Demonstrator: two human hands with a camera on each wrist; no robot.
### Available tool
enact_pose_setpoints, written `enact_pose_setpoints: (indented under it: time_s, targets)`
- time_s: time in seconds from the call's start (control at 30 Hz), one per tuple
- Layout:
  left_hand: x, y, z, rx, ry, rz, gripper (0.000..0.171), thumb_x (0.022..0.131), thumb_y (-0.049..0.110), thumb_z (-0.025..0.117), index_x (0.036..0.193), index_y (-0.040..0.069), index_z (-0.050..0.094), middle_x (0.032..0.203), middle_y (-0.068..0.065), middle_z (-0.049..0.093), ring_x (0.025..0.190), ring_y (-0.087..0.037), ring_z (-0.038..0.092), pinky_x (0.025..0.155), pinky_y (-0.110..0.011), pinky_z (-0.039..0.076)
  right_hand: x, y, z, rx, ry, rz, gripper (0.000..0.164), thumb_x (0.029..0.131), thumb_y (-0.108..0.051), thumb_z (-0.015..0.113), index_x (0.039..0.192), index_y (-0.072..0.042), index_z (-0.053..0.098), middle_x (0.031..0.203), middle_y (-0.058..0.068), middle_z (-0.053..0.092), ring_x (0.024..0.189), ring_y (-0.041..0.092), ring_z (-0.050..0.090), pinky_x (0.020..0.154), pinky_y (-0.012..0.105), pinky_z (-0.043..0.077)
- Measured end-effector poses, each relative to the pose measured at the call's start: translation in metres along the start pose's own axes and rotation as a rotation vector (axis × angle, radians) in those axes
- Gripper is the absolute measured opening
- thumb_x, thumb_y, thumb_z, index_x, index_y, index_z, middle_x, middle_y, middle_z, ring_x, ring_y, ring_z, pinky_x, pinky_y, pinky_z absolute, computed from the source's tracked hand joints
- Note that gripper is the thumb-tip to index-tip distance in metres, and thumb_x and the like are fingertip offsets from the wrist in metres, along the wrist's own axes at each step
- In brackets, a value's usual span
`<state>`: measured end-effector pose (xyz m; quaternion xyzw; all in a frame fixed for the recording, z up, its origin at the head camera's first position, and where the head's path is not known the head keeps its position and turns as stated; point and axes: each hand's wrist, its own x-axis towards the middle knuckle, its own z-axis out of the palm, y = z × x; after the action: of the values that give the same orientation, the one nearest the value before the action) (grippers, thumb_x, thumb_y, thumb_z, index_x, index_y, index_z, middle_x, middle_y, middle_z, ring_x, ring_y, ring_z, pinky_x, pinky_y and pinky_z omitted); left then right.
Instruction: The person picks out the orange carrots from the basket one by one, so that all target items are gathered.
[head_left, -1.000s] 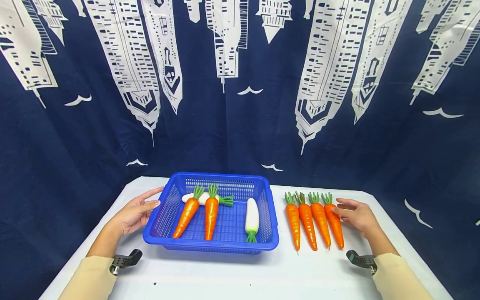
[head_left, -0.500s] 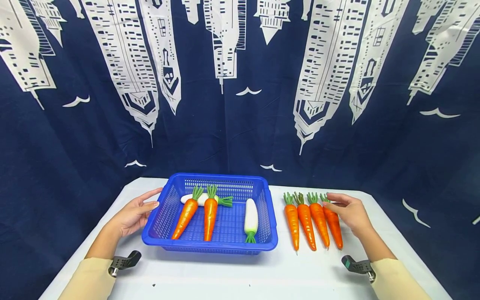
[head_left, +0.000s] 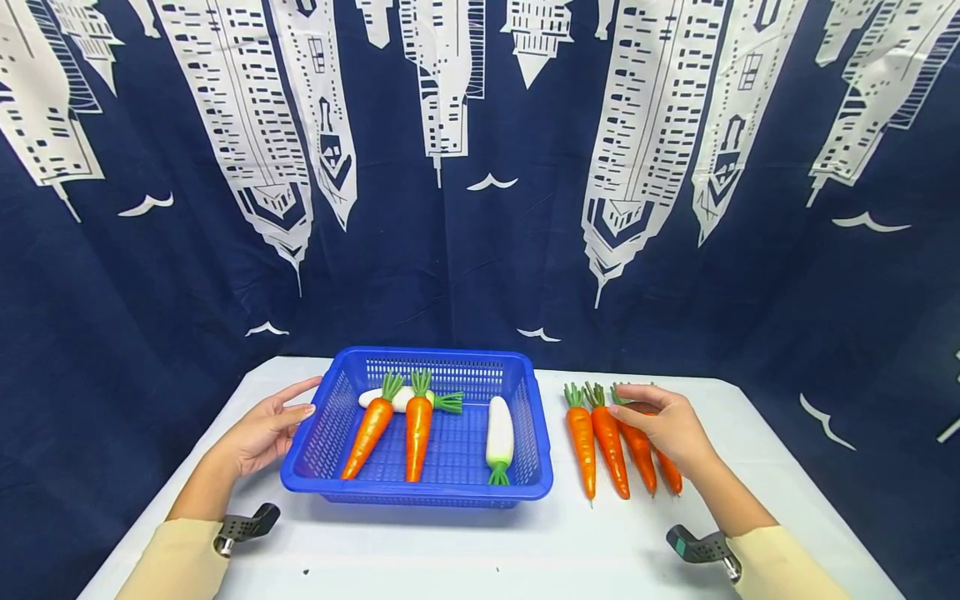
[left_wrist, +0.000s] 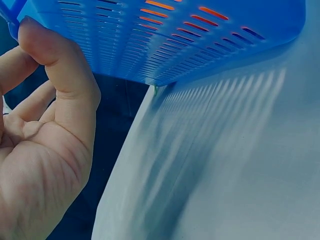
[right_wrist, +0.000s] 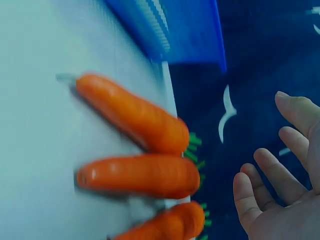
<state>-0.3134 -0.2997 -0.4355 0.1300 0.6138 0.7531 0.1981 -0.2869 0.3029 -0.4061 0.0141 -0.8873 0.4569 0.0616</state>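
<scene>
My left hand (head_left: 262, 429) grips the left rim of a blue plastic basket (head_left: 420, 488), its thumb at the rim in the left wrist view. Inside lie two carrots (head_left: 418, 437) with green tops and two white radishes (head_left: 500, 429), one crosswise behind the carrots. To the right of the basket, several more carrots (head_left: 581, 442) lie in a row, tops pointing away. Over the rightmost ones hovers my right hand (head_left: 671, 425), fingers apart and holding nothing, covering part of them. In the right wrist view its spread fingers (right_wrist: 272, 172) are beside the carrot tops.
A white table (head_left: 390, 550) carries everything. Behind it hangs a dark blue curtain (head_left: 450, 250) printed with white buildings and birds. Black wrist devices (head_left: 251, 523) sit at both sleeves.
My right hand has moved left across the carrot row, from beside the rightmost carrot to over the right-hand ones. The left hand stays at the basket rim.
</scene>
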Motion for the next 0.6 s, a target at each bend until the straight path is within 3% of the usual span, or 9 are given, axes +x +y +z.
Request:
enact_pose_setpoints:
  time_s: [0.1,0.27,0.37,0.43,0.6]
  targets:
    - [0.0,0.0,0.0,0.003,0.004,-0.002,0.064,0.109,0.009,0.045,0.164,0.013,0.012,0.114,0.0,0.073,0.091,-0.014,0.075,0.085,-0.033,0.064,-0.003,-0.009,0.006,0.009,-0.021,-0.002,0.057,0.092,-0.043,0.076,0.138,-0.011,0.065,0.137,0.017,0.066,0.121,0.03,0.066,0.098,0.028,0.058]
    - [0.0,0.0,0.0,0.008,0.011,-0.007,0.065,0.109,0.009,0.046,0.164,0.014,0.012,0.114,0.0,0.073,0.09,-0.014,0.075,0.085,-0.032,0.064,-0.008,-0.023,0.017,0.029,-0.053,0.003,0.056,0.09,-0.045,0.078,0.136,-0.014,0.067,0.137,0.015,0.067,0.124,0.031,0.065,0.108,0.048,0.053]
    - [0.0,0.001,0.0,0.009,0.013,-0.009,0.065,0.109,0.009,0.046,0.164,0.014,0.012,0.114,0.001,0.073,0.091,-0.014,0.075,0.085,-0.032,0.064,-0.011,-0.03,0.023,0.047,-0.074,-0.015,0.054,0.089,-0.045,0.079,0.133,-0.015,0.069,0.135,0.013,0.068,0.124,0.03,0.065,0.11,0.052,0.05]
    - [0.0,0.001,0.0,0.007,0.012,-0.01,0.065,0.109,0.009,0.046,0.164,0.014,0.012,0.114,0.0,0.073,0.091,-0.014,0.075,0.085,-0.032,0.064,-0.012,-0.035,0.027,0.065,-0.088,-0.04,0.053,0.088,-0.043,0.079,0.132,-0.015,0.07,0.132,0.012,0.07,0.122,0.028,0.067,0.109,0.049,0.052]
    - [-0.001,0.001,0.0,0.002,0.006,-0.007,0.065,0.109,0.009,0.046,0.164,0.013,0.012,0.113,0.0,0.074,0.092,-0.015,0.076,0.085,-0.033,0.064,-0.014,-0.045,0.039,0.117,-0.115,-0.128,0.047,0.089,-0.035,0.08,0.129,-0.013,0.071,0.126,0.012,0.073,0.115,0.026,0.07,0.096,0.024,0.058]
